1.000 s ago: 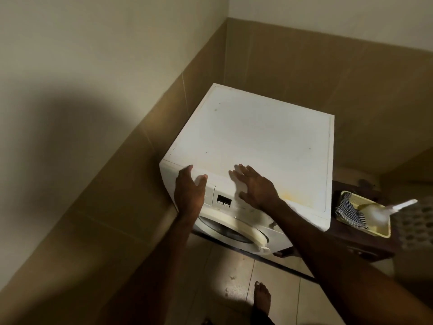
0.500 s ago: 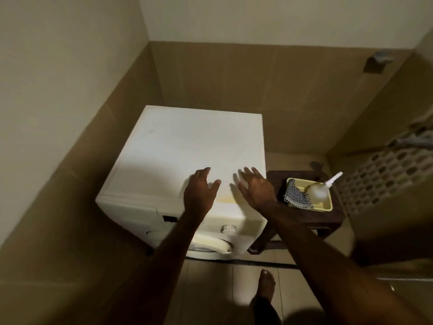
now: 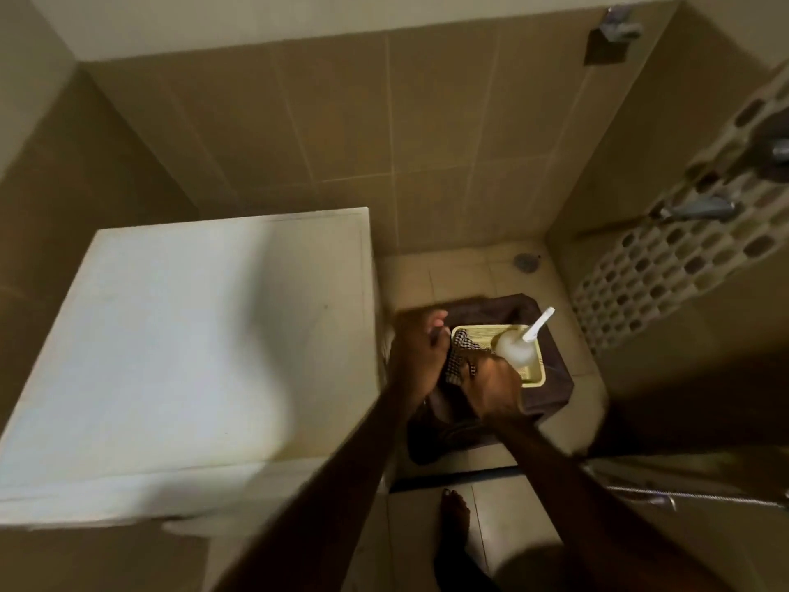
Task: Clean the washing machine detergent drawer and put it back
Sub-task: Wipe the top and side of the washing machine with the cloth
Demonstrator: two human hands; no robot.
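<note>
The white washing machine (image 3: pixel 192 335) fills the left; only its top shows, and the detergent drawer on its front is hidden from this angle. To its right, a yellow tray (image 3: pixel 540 375) on a dark stool (image 3: pixel 553 393) holds a checked cloth (image 3: pixel 457 351) and a cloudy spray bottle (image 3: pixel 516 347) with a white nozzle. My right hand (image 3: pixel 491 388) is down on the cloth with its fingers curled into it. My left hand (image 3: pixel 420 348) hovers at the tray's left edge, fingers bent, blurred by motion.
Tiled walls close in behind and on the left. A floor drain (image 3: pixel 527 262) lies behind the stool. A perforated panel (image 3: pixel 666 267) and metal taps (image 3: pixel 700 207) stand at the right. My bare foot (image 3: pixel 457 512) is on the floor tiles in front of the stool.
Both hands left the washing machine's top and moved right, down to the tray on the stool. My view swung right, so the machine's front panel dropped out of sight.
</note>
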